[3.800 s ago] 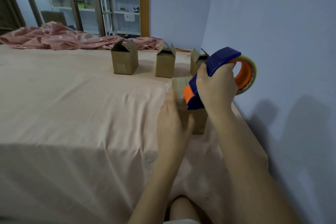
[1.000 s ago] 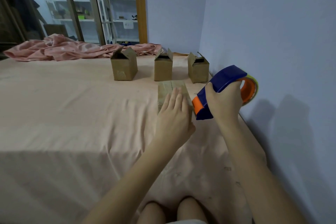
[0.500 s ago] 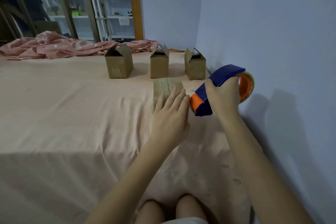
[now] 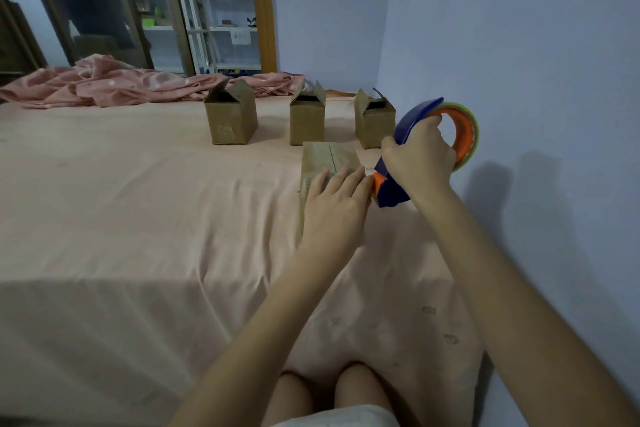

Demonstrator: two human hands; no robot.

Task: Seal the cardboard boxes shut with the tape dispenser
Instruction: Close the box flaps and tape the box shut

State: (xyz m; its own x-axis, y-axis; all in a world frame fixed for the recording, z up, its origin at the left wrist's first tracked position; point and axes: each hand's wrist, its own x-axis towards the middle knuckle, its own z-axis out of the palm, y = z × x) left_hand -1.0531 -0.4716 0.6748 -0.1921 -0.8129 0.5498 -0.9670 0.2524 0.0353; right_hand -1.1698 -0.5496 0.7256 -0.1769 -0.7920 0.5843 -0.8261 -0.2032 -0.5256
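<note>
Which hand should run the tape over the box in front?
The right hand, probably. It already grips the tape dispenser, whose front end sits just beside the box. The left hand lies flat on the box with straight fingers, well placed to hold it steady.

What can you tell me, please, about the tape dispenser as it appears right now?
The tape dispenser has a dark blue body that looks like plastic, an orange hub and an orange front end, and carries a roll of clear, yellowish tape. The right hand grips its blue handle, fingers curled round it. It is held tilted, roll end raised toward the wall, orange front end low beside the closed cardboard box and next to the fingertips of the left hand, which lies on that box.
</note>
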